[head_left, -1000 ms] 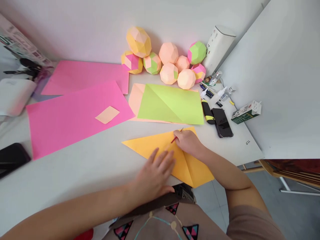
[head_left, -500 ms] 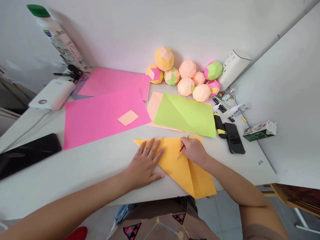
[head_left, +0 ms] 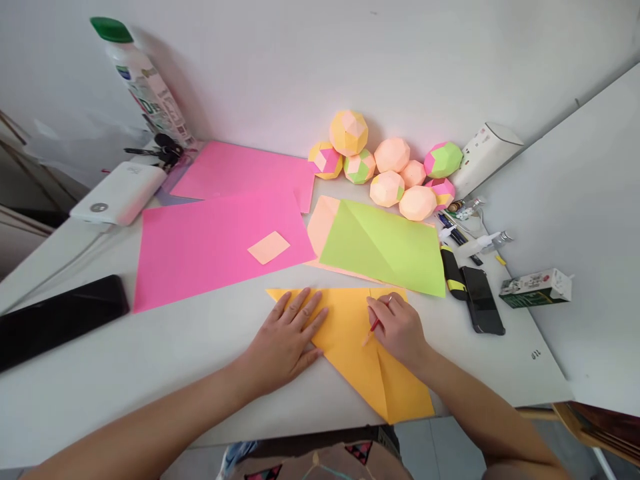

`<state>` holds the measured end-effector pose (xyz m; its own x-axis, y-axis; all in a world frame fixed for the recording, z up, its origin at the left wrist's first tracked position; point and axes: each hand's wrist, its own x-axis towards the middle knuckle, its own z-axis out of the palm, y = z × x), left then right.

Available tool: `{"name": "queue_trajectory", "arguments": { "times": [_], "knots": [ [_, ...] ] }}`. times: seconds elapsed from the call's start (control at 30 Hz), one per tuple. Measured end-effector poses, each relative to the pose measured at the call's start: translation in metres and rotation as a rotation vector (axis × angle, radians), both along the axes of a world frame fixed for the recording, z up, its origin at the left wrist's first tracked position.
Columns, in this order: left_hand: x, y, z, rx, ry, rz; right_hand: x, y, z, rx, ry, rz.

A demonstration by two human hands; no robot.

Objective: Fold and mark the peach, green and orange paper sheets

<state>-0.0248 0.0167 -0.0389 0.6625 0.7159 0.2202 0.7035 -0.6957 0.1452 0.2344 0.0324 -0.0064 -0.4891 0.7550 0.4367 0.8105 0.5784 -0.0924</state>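
A folded orange paper (head_left: 353, 333) lies at the near edge of the white table (head_left: 175, 360), one corner hanging over the edge. My left hand (head_left: 285, 340) lies flat on its left part with the fingers spread. My right hand (head_left: 400, 330) rests on the right part of the paper, closed on a thin red pencil (head_left: 376, 324) whose tip touches the paper by the fold.
Behind lie a green sheet (head_left: 385, 247) on a peach one, two pink sheets (head_left: 215, 240) with a small peach square (head_left: 269, 247), and several paper balls (head_left: 387, 170). A phone (head_left: 481, 300), highlighter, pens and carton (head_left: 535, 288) are right; a dark tablet (head_left: 60, 320), white device and bottle left.
The view has tilted up and shifted left. My left hand slid left along the orange paper and spread flat. My right hand drew the pencil down the fold toward me.
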Motion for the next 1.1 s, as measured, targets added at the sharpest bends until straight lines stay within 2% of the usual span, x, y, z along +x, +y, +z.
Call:
{"name": "queue_trajectory", "arguments": {
  "times": [0.1, 0.3, 0.57, 0.73, 0.83, 0.93, 1.1],
  "knots": [
    [0.0, 0.0, 0.0, -0.007, -0.026, 0.006, -0.007, -0.004, 0.001, 0.063, -0.07, 0.064],
    [0.001, -0.001, 0.003, -0.016, -0.053, 0.03, -0.015, -0.01, -0.008, -0.029, -0.116, 0.097],
    [0.004, -0.006, 0.008, -0.055, -0.083, 0.214, -0.01, -0.015, -0.013, -0.086, -0.069, 0.116],
    [-0.002, -0.004, 0.007, 0.037, 0.027, 0.229, -0.011, -0.015, -0.013, -0.08, -0.07, 0.123],
    [-0.006, -0.004, 0.008, 0.059, 0.093, 0.29, -0.012, -0.015, -0.013, -0.064, -0.06, 0.116],
    [-0.007, -0.002, 0.011, 0.073, 0.113, 0.338, -0.013, -0.015, -0.012, -0.066, -0.051, 0.114],
    [-0.007, 0.003, 0.018, 0.109, 0.138, 0.346, -0.012, -0.014, -0.011, -0.087, -0.051, 0.126]
  ]
}}
